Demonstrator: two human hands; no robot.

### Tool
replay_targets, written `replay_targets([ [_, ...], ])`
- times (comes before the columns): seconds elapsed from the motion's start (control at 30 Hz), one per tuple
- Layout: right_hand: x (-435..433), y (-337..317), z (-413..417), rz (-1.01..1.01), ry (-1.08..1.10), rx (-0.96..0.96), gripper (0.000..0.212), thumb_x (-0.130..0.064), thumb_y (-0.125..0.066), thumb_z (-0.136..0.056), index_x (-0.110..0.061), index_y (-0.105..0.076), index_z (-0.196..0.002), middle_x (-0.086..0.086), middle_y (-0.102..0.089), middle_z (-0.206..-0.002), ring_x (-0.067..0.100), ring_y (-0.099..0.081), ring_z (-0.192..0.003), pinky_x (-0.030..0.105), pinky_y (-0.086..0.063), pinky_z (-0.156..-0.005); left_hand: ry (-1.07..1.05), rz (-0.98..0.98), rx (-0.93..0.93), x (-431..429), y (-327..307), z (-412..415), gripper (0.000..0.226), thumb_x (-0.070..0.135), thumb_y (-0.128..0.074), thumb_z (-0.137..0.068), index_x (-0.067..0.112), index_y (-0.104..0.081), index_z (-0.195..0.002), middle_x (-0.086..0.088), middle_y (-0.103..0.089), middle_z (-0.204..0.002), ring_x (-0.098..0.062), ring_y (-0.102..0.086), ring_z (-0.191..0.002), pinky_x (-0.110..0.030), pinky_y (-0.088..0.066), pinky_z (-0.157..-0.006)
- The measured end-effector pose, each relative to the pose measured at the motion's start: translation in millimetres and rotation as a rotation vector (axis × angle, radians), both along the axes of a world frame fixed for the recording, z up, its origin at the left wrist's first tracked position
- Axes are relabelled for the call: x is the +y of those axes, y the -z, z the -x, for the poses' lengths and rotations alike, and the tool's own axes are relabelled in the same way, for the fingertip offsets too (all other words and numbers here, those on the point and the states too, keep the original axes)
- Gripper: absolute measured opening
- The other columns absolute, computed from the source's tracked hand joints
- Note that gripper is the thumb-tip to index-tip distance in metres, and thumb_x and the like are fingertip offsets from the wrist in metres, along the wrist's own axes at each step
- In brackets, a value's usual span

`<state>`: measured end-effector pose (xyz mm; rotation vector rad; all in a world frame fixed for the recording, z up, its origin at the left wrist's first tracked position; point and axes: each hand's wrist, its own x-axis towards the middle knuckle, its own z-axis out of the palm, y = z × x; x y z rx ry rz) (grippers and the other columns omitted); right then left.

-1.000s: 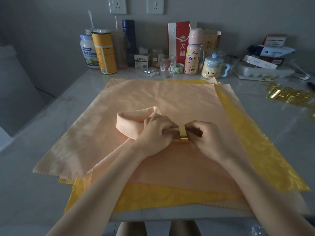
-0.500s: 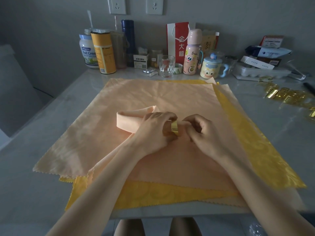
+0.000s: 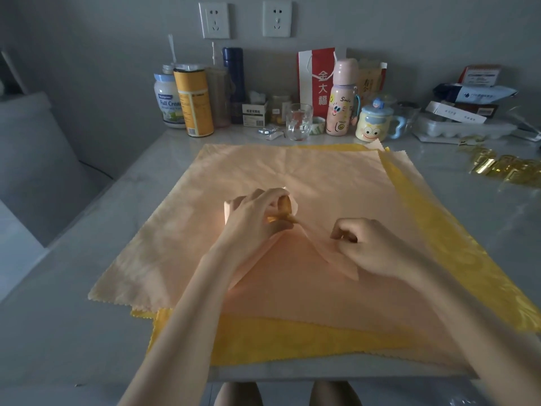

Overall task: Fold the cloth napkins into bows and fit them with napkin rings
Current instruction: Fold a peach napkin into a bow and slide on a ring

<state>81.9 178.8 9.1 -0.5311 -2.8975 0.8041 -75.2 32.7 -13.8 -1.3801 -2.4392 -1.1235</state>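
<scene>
Gold napkin ring (image 3: 279, 213) now sits in the left hand (image 3: 254, 221), gripped against the bunched napkin (image 3: 336, 254). The right hand (image 3: 369, 247) has drawn away (fingers curled, hold unclear), so the ring seems threaded.

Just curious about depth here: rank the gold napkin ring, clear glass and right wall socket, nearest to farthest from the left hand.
1. gold napkin ring, in the left hand.
2. clear glass, further back.
3. right wall socket, above it.

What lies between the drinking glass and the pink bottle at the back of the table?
A small roll of tape sits between the glass and the pink bottle; the head view shows it.
</scene>
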Motion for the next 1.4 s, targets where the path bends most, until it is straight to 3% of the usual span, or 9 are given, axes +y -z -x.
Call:
replay_targets([
  [0.1, -3, -14, 11, -0.135, -0.018, -0.11, 0.028, -0.016, -0.042, -0.092, -0.003, -0.062, -0.079, 0.012, -0.064, -0.091, 0.028, -0.059, -0.087, 0.036, -0.046, -0.077, -0.015, 0.032, -0.019, 0, 0, 3, 0.048, 0.027, -0.076, -0.074, 0.028, -0.06, -0.119, 0.016, -0.068, -0.098, -0.009, -0.061, -0.107, -0.016, -0.019, -0.095],
  [0.17, -7, -18, 26, -0.19, 0.002, 0.135, 0.026, -0.013, -0.044, -0.091, -0.009, -0.058, -0.07, 0.006, -0.057, -0.084, 0.024, -0.053, -0.081, 0.031, -0.039, -0.069, -0.045, 0.063, -0.01, -1, -2, 2, 0.048, 0.029, -0.075, -0.075, 0.031, -0.059, -0.12, 0.015, -0.07, -0.098, -0.009, -0.059, -0.108, -0.004, -0.013, -0.087],
  [0.47, -12, 9, 69, 0.383, -0.159, 0.238, 0.027, -0.006, -0.056, -0.091, -0.027, -0.07, -0.081, -0.017, -0.067, -0.075, -0.005, -0.06, -0.073, 0.013, -0.044, -0.071, -0.037, 0.083, -0.077, -5, -4, -4, 0.053, 0.023, -0.076, -0.072, 0.028, -0.059, -0.122, 0.013, -0.067, -0.094, -0.004, -0.054, -0.105, 0.007, -0.005, -0.081],
  [0.63, -21, 14, 72, 0.217, -0.177, 0.128, 0.027, -0.022, -0.045, -0.098, -0.025, -0.065, -0.08, -0.004, -0.064, -0.084, 0.01, -0.057, -0.079, 0.018, -0.04, -0.066, 0.035, 0.097, -0.424, -4, -2, 4, 0.076, 0.038, -0.06, -0.053, 0.034, -0.05, -0.127, 0.006, -0.05, -0.123, -0.014, -0.041, -0.127, -0.022, -0.021, -0.112],
  [0.7, -27, 15, 71, 0.054, -0.157, 0.079, 0.033, -0.024, -0.043, -0.098, -0.025, -0.053, -0.066, 0.0, -0.056, -0.074, 0.015, -0.049, -0.072, 0.017, -0.033, -0.056, -0.009, -0.088, -0.553, -5, -11, 1, 0.052, 0.027, -0.064, -0.063, 0.032, -0.057, -0.114, 0.002, -0.046, -0.125, -0.014, -0.041, -0.124, -0.03, -0.038, -0.101],
  [0.87, -35, 23, 72, -0.039, -0.078, 0.202, 0.024, -0.024, -0.05, -0.091, -0.01, -0.066, -0.08, 0.008, -0.063, -0.073, 0.023, -0.055, -0.07, 0.029, -0.034, -0.059, -0.173, 0.043, -0.385, 15, -36, 27, 0.043, 0.012, -0.057, -0.084, 0.017, -0.053, -0.127, 0.001, -0.048, -0.133, -0.015, -0.041, -0.127, -0.023, -0.033, -0.096],
  [1.1, -39, 38, 72, 0.067, 0.107, 0.298, 0.025, -0.026, -0.052, -0.086, -0.023, -0.054, -0.061, -0.006, -0.041, -0.051, 0.011, -0.037, -0.049, 0.025, -0.029, -0.052, -0.132, 0.264, -0.641, 42, -33, 42, 0.049, 0.026, -0.07, -0.083, 0.014, -0.053, -0.128, -0.005, -0.058, -0.121, -0.019, -0.057, -0.108, -0.027, -0.045, -0.092],
  [1.27, -37, 31, 69, 0.038, 0.121, 0.361, 0.028, -0.024, -0.05, -0.093, -0.023, -0.045, -0.066, -0.011, -0.039, -0.051, 0.006, -0.038, -0.046, 0.017, -0.034, -0.047, -0.075, 0.325, -0.484, 43, -27, 46, 0.02, 0.024, -0.061, -0.09, 0.005, -0.065, -0.084, -0.002, -0.054, -0.073, -0.015, -0.047, -0.072, -0.021, -0.036, -0.058],
  [1.4, -31, 29, 70, 0.024, 0.166, 0.404, 0.038, -0.021, -0.05, -0.094, -0.024, -0.039, -0.058, -0.012, -0.038, -0.051, 0.007, -0.037, -0.046, 0.013, -0.036, -0.053, -0.067, 0.269, -0.351, 34, -25, 44, 0.023, 0.02, -0.053, -0.095, 0.003, -0.068, -0.092, -0.001, -0.06, -0.087, -0.015, -0.054, -0.084, -0.022, -0.04, -0.074],
])
